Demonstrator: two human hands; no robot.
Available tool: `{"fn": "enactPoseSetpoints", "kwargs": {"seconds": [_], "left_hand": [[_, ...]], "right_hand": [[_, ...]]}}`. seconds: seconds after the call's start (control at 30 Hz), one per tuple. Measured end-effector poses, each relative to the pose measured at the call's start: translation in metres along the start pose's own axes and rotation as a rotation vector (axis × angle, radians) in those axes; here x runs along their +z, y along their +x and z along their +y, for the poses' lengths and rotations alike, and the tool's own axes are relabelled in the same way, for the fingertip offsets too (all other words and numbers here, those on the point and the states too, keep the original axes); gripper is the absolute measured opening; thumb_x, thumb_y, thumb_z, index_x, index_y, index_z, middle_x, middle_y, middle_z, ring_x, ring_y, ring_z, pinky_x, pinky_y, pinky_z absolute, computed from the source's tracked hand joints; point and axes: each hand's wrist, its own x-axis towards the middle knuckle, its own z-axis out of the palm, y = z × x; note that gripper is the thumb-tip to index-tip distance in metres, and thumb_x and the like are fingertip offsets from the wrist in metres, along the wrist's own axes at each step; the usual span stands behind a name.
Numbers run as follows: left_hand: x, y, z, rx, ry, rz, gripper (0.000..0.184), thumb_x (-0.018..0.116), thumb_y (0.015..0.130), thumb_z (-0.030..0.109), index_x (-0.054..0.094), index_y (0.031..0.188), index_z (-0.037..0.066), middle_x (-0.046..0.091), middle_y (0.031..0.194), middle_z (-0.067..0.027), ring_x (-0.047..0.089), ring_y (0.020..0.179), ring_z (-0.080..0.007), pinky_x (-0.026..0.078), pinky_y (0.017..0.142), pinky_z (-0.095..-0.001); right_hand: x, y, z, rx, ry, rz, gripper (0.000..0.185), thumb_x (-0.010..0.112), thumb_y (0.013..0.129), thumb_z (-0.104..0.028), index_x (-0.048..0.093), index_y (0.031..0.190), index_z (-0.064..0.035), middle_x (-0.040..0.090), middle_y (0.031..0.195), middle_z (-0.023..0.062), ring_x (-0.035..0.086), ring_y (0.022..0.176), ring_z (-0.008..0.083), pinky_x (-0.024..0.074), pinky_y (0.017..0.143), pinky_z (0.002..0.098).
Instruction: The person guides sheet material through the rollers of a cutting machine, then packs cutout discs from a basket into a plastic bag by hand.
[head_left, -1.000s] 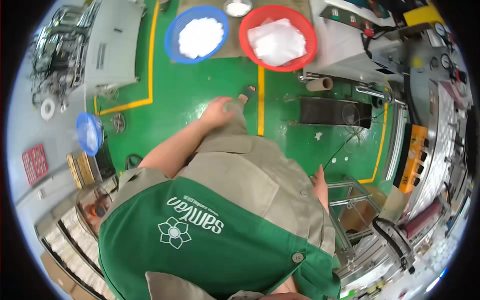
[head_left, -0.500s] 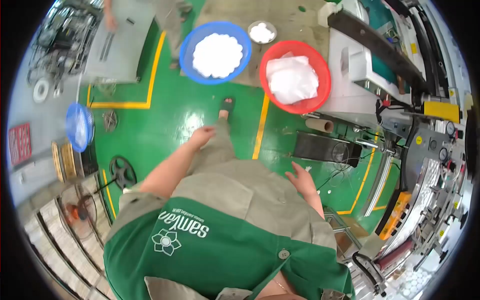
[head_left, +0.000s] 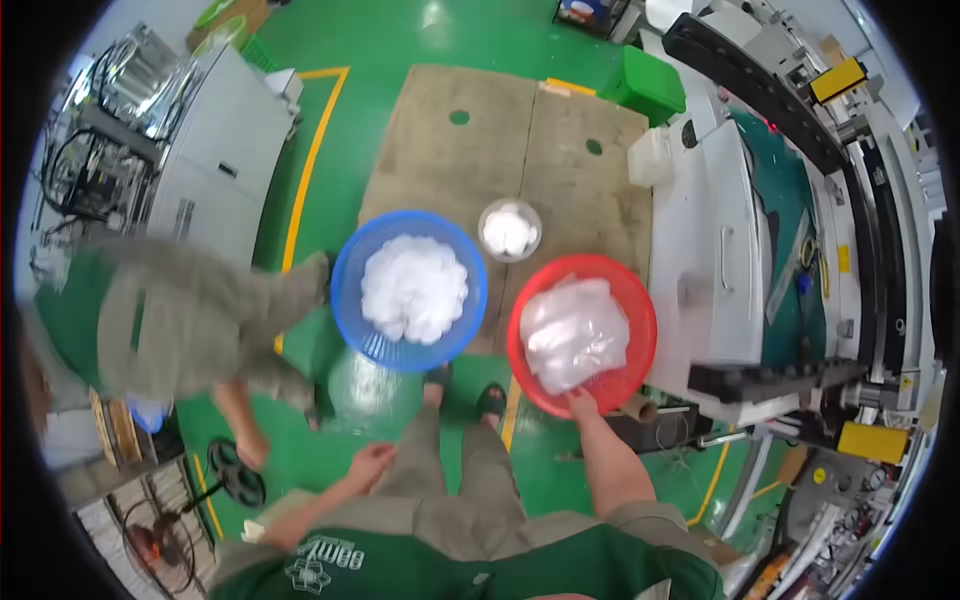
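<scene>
The right hand is touching the near rim of the red basket, a plastic bag lying inside; leftward, the blue basket is holding white pieces. The left hand is hanging; neither grip is discernible.

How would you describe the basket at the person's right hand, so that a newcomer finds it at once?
On the green floor lies a big brown board. At its near right corner is a round red basket, with the right hand at its rim. Unlike the blue basket of white pieces beside it, it holds translucent plastic.
</scene>
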Motion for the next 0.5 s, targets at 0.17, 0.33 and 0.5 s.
{"fn": "enactPoseSetpoints", "kwargs": {"seconds": [0.17, 0.33, 0.5], "left_hand": [[0.014, 0.014, -0.066, -0.090, -0.266, 0.049, 0.032, 0.066, 0.091, 0.020, 0.062, 0.118, 0.001, 0.067, 0.098, -0.0063, 0.061, 0.082, -0.0115, 0.050, 0.069, -0.0256], [0.037, 0.036, -0.134, -0.284, -0.472, 0.024, 0.027, 0.066, 0.092, 0.016, 0.063, 0.113, 0.001, 0.066, 0.091, -0.0034, 0.060, 0.078, -0.0099, 0.048, 0.064, -0.0241], [0.043, 0.042, -0.148, -0.270, -0.407, -0.021, 0.031, 0.066, 0.092, 0.019, 0.061, 0.117, 0.001, 0.067, 0.094, -0.0042, 0.061, 0.079, -0.0096, 0.049, 0.066, -0.0235]], "right_hand": [[0.035, 0.108, 0.004, 0.251, -0.006, 0.177, 0.092, 0.067, 0.082, -0.042, 0.023, 0.147, 0.0067, 0.039, 0.144, 0.0295, 0.042, 0.133, 0.0353, 0.0351, 0.110, 0.0375], [0.071, 0.146, -0.017, 0.196, 0.178, 0.475, 0.082, 0.070, 0.080, -0.028, 0.031, 0.142, 0.0076, 0.056, 0.124, 0.0314, 0.057, 0.116, 0.0390, 0.0445, 0.100, 0.0409], [0.055, 0.140, -0.040, 0.122, 0.158, 0.452, 0.040, 0.071, 0.080, -0.023, 0.060, 0.109, 0.0021, 0.066, 0.103, 0.0253, 0.064, 0.098, 0.0376, 0.0485, 0.086, 0.0449]]}}
